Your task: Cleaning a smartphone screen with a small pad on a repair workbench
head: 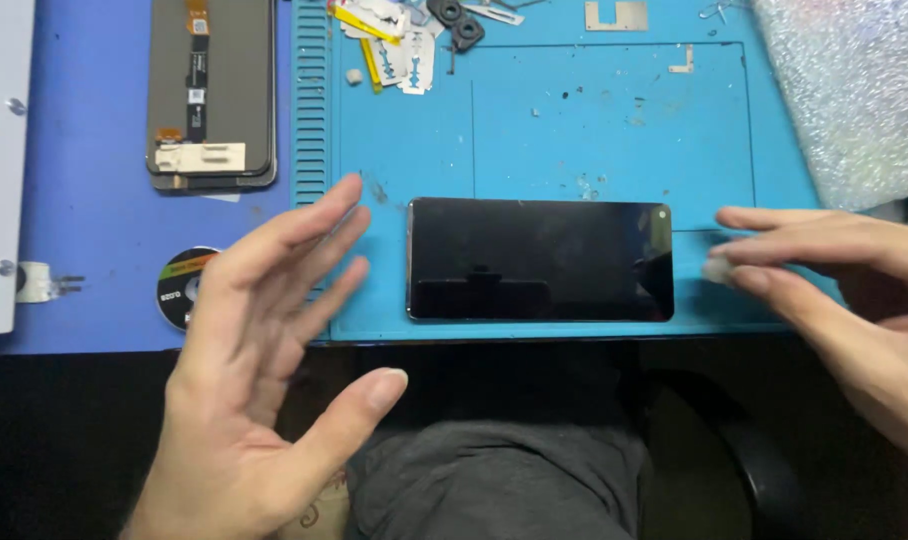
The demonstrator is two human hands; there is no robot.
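Observation:
A black smartphone [539,260] lies screen-up and sideways on the blue work mat [614,130], close to the mat's near edge. My left hand [264,370] hovers open to the left of the phone, palm turned toward it, fingers spread, holding nothing. My right hand [834,275] is to the right of the phone, its thumb and fingers pinched on a small pale wad [719,268] just past the phone's right end.
A detached phone display with a flex cable [212,95] lies at the back left. Razor blades and small metal parts [399,40] sit at the mat's far edge. Bubble wrap [854,90] covers the back right. A round tape roll [184,288] is by my left hand.

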